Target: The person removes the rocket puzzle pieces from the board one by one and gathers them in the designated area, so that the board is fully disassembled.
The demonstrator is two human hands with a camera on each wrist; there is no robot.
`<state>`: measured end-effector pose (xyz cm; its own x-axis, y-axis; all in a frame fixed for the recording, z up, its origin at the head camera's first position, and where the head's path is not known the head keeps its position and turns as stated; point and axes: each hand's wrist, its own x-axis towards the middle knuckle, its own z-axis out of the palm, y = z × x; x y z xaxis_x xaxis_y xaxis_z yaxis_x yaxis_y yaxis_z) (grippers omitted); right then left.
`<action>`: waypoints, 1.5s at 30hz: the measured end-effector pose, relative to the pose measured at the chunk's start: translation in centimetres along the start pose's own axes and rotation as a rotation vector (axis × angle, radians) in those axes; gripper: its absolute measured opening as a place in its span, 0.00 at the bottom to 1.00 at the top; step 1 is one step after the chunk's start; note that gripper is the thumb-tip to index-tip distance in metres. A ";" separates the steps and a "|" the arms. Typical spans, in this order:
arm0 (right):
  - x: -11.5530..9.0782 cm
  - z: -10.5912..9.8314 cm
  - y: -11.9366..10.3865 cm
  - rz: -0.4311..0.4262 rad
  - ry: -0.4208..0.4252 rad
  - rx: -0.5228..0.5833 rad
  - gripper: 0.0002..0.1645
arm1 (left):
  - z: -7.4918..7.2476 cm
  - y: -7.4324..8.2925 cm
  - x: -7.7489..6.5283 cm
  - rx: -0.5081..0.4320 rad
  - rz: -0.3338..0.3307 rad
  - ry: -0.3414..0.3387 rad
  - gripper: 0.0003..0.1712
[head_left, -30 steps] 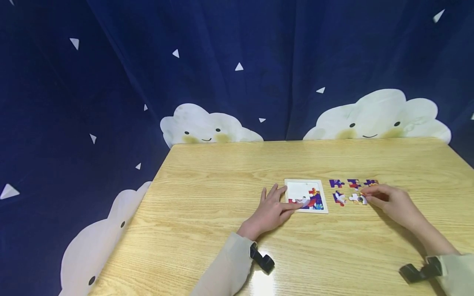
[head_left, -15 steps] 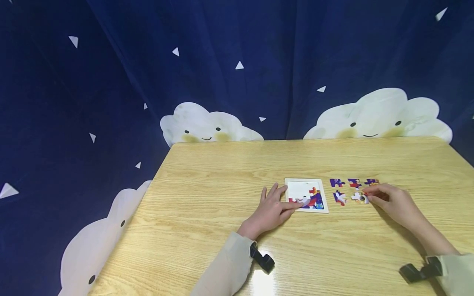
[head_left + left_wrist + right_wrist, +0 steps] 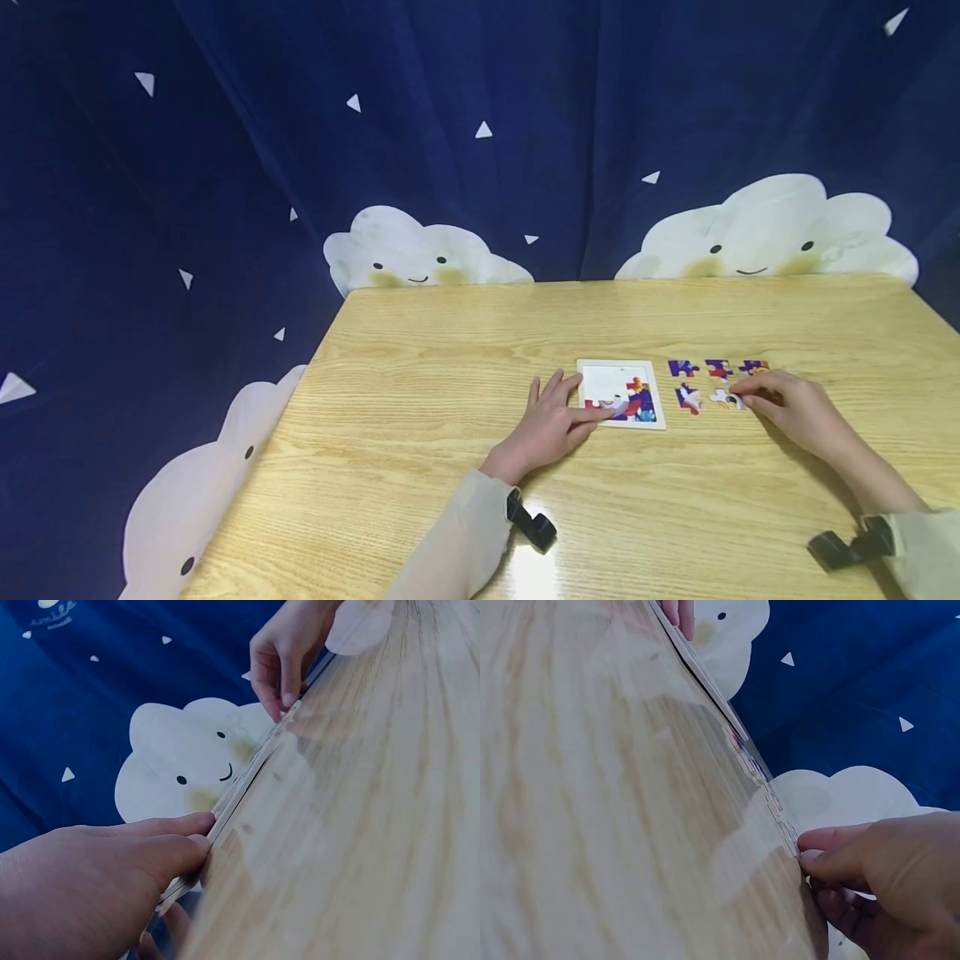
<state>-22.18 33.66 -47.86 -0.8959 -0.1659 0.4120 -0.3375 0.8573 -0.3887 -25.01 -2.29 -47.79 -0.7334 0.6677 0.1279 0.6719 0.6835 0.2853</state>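
A white-framed jigsaw tray (image 3: 657, 398) lies on the table in the head view, with colourful pieces fitted along its bottom and right. My left hand (image 3: 546, 429) rests over the tray's left side, fingers spread, index fingertip on a fitted piece. To the right, my right hand (image 3: 806, 417) pinches the right end of a mostly white puzzle piece (image 3: 722, 398) between thumb and forefinger. That piece is low at the tabletop, partly hidden by the fingertips. In the right wrist view, the right hand's fingers (image 3: 832, 851) meet at the row of pieces (image 3: 769, 791).
Loose puzzle pieces surround the right fingertips: a purple one (image 3: 683, 368), a red and purple one (image 3: 718, 369), one at the back right (image 3: 753, 367) and a white and purple one (image 3: 687, 400). A dark blue curtain (image 3: 450, 125) with clouds stands behind the wooden table (image 3: 420, 375).
The white piece has turned slightly in the right fingertips, which shifted right a little and then back left. The left hand has stayed on the tray.
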 end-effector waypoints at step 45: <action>1.5 2.6 -4.1 -0.027 0.000 0.236 0.13 | 0.2 -0.1 0.1 0.014 0.004 0.011 0.19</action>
<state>-22.89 28.66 -47.75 -0.8855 -0.1873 0.4251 -0.4197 0.7148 -0.5594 -25.10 -2.23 -47.98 -0.7315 0.6674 0.1394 0.6765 0.6848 0.2709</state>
